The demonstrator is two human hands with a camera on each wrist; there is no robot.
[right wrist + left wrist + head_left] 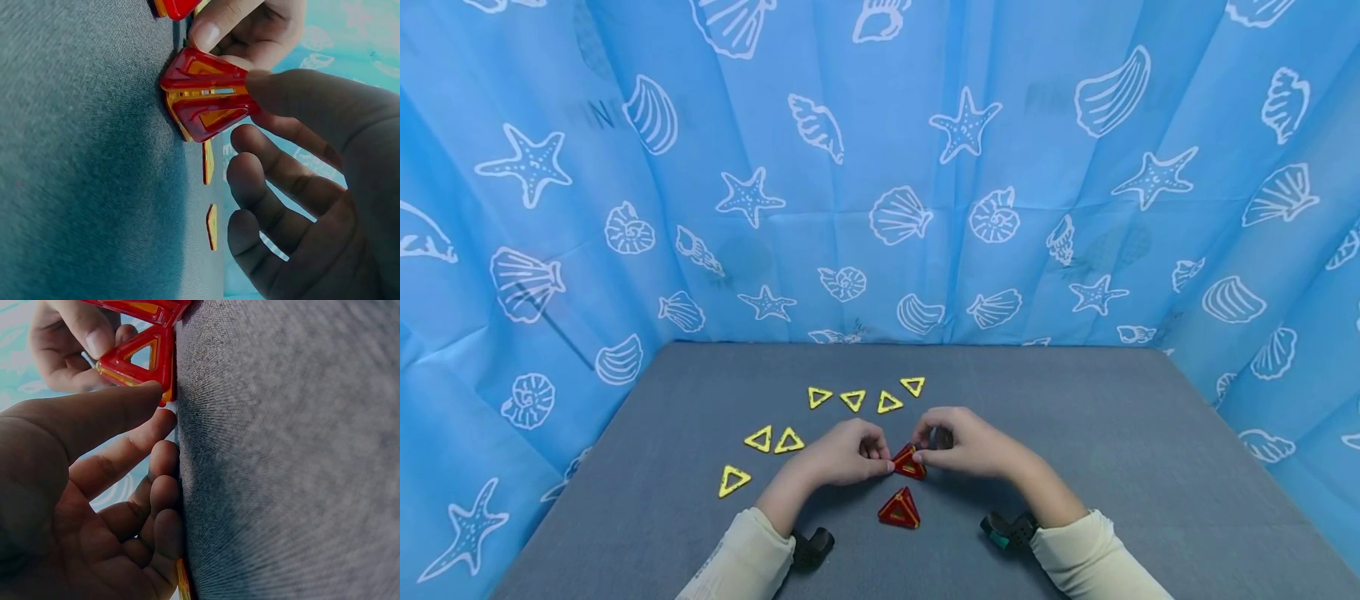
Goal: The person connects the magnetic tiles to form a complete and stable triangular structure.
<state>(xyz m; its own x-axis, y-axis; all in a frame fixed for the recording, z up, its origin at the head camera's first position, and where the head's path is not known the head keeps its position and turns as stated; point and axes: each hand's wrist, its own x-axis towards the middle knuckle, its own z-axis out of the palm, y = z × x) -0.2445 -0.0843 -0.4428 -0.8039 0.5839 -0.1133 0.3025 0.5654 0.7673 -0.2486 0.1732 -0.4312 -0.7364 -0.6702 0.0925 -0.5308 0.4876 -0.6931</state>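
Note:
Red triangular magnetic tiles, joined into a small pyramid (910,463), stand on the table between the two hands. My left hand (850,454) pinches its lower left corner with thumb and index finger; the other fingers are loosely bent. At the top, my right hand (973,446) grips the pyramid between thumb and index finger. In the right wrist view, sloping red faces (187,81) with yellow-orange inside meet beneath the right thumb. A second red pyramid (891,513) sits nearer the person, touched by neither hand. The far faces of the held pyramid are hidden.
Several yellow triangle tiles lie flat on the grey table (1112,433): one group behind the hands, including a tile (889,408), and another at the left, including a tile (722,487). A blue shell-patterned curtain (850,167) surrounds the table's back and sides.

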